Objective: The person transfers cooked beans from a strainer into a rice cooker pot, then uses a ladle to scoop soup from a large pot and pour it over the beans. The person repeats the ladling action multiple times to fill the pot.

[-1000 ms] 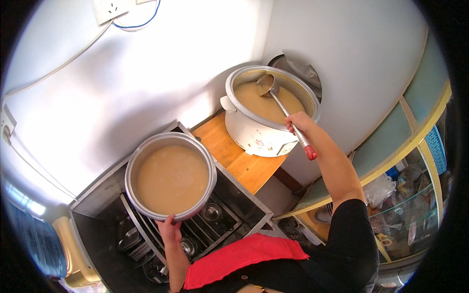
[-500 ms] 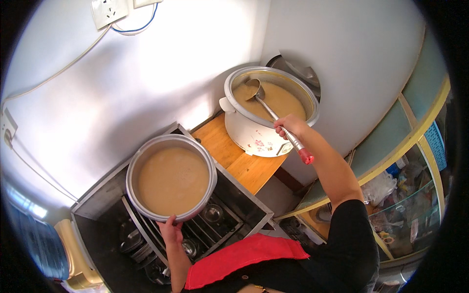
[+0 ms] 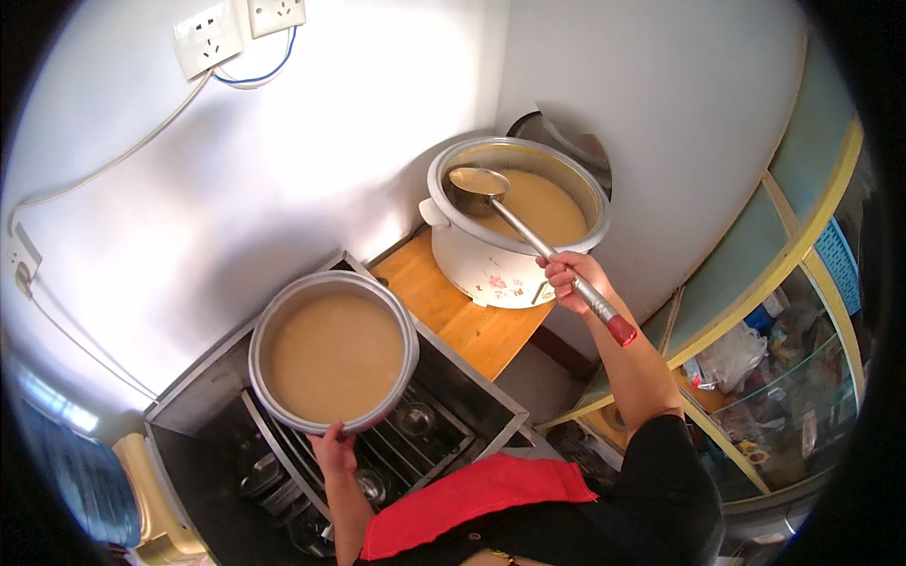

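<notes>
My right hand (image 3: 573, 278) is closed around the long metal handle of a ladle (image 3: 514, 222) with a red end. The ladle's bowl, full of tan liquid, hangs just inside the rim of a large white cooker (image 3: 472, 266) with a flower print. More tan liquid (image 3: 543, 203) fills much of the cooker. At lower left, my left hand (image 3: 335, 451) grips the near rim of a round metal pot (image 3: 412, 344). Similar tan liquid (image 3: 335, 354) stands well up inside this pot, which rests over the stove. The fingers beneath its edge are partly hidden.
Under the pot is a metal-framed gas stove (image 3: 472, 420) with burners. A wooden board (image 3: 453, 316) bears the cooker. Walls close in behind, with sockets (image 3: 208, 40) and cables. On the right stands a yellow-edged glass cabinet (image 3: 788, 377); a blue water bottle (image 3: 71, 476) is at far left.
The ladle has come up out of the cooker's liquid, its bowl now level and full. My right hand has shifted slightly right and down in the picture; my left hand stays at the pot.
</notes>
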Action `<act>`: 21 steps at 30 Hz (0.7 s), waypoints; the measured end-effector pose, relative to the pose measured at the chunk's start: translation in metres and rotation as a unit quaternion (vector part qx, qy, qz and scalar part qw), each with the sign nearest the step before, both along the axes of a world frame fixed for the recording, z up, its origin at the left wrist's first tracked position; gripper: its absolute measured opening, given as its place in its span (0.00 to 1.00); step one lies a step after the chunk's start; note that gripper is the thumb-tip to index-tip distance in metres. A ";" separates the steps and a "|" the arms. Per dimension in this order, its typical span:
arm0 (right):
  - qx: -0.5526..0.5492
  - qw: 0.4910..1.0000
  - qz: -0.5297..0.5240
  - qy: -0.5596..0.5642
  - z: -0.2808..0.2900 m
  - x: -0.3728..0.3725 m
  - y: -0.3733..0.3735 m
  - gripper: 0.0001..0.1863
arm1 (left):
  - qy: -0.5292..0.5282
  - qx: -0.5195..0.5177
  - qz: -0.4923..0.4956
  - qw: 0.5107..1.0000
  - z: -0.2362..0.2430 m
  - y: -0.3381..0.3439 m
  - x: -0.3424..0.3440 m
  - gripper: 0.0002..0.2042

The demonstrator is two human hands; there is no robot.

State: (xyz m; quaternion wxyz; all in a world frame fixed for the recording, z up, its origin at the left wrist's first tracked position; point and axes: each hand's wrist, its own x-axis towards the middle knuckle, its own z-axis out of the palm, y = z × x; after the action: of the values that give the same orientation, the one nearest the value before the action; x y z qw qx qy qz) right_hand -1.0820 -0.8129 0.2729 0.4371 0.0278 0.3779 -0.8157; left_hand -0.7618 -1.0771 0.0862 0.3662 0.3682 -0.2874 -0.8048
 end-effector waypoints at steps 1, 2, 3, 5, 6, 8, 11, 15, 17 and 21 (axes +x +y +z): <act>0.005 1.000 0.001 0.004 -0.001 0.002 0.003 0.08 | 0.004 -0.004 -0.001 1.000 0.002 0.001 -0.001 0.31; 0.011 1.000 0.003 0.008 -0.002 0.004 0.005 0.08 | 0.008 -0.008 0.000 1.000 0.003 0.002 -0.001 0.31; 0.009 1.000 0.014 0.014 -0.004 0.004 0.009 0.08 | 0.006 -0.008 0.000 1.000 0.003 0.002 0.000 0.31; 0.021 0.999 0.020 0.025 -0.002 0.008 0.015 0.08 | 0.000 -0.008 -0.001 1.000 0.002 0.002 0.000 0.31; 0.029 0.999 0.022 0.030 0.000 0.010 0.019 0.09 | 0.000 -0.007 -0.002 1.000 0.002 0.002 0.000 0.31; 0.020 0.999 0.026 0.038 0.003 0.012 0.028 0.10 | -0.002 -0.003 -0.005 1.000 0.003 0.003 0.001 0.31; 0.026 0.998 0.029 0.056 0.006 0.016 0.042 0.12 | 0.009 -0.006 -0.003 1.000 0.005 0.004 0.000 0.31; 0.036 0.994 0.028 0.096 0.022 0.028 0.054 0.13 | -0.001 -0.008 -0.001 1.000 0.005 0.005 0.001 0.31; 0.015 0.993 0.034 0.114 0.029 0.035 0.059 0.13 | -0.010 -0.007 -0.007 1.000 0.010 0.006 0.001 0.31; -0.014 0.991 0.058 0.123 0.045 0.051 0.063 0.14 | 0.006 -0.014 -0.011 1.000 0.002 0.003 0.003 0.30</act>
State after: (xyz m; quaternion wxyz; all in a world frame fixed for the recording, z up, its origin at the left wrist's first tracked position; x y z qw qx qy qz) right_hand -1.0311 -0.7496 0.3181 0.4343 -0.1011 0.4187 -0.7911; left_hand -0.7591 -1.0741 0.0878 0.3643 0.3548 -0.3005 -0.8069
